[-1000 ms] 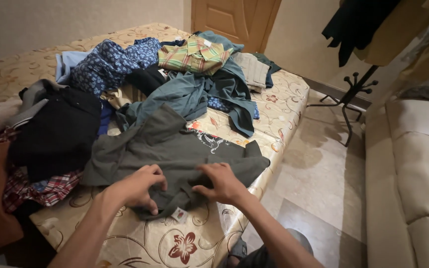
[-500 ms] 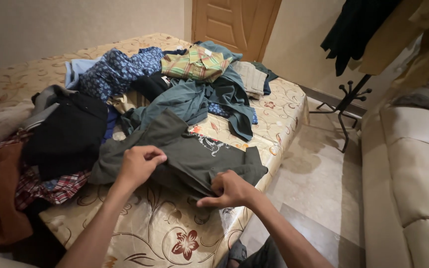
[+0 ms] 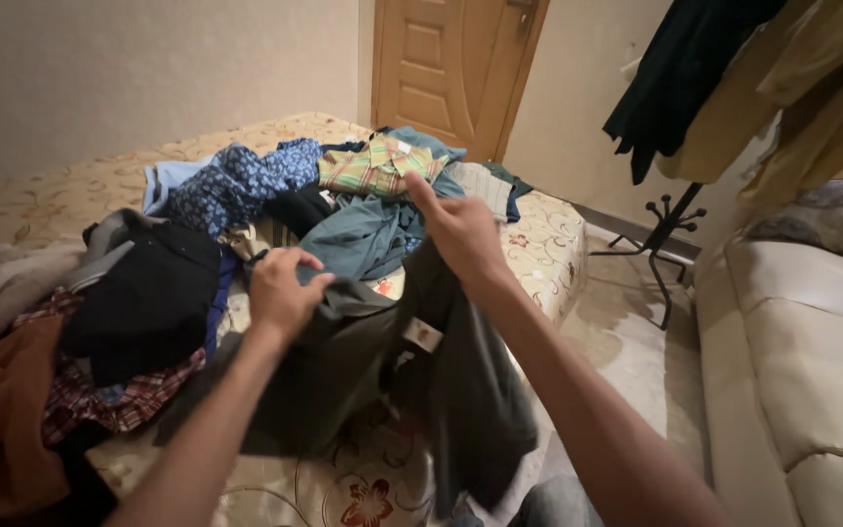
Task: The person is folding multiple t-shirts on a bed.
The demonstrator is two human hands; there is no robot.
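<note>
That dark grey shirt (image 3: 461,390) is lifted off the near edge of the mattress (image 3: 548,254), hanging limp, so it looks soft and light. Left hand (image 3: 283,293) pinches the collar edge, right hand (image 3: 461,234) grips bunched fabric higher up. Shoulders seem the best hold. Clothes pile (image 3: 275,195) sits behind.

From my feed I see plain cream walls (image 3: 148,68) meeting at a panelled wooden door (image 3: 446,68) in the far corner. A mattress (image 3: 51,200) with a floral pattern fills the left, beside a glossy beige tiled floor (image 3: 636,342). On the right stand a cream leather sofa (image 3: 802,342) and a black coat stand (image 3: 670,229), all in warm indoor light.
</note>
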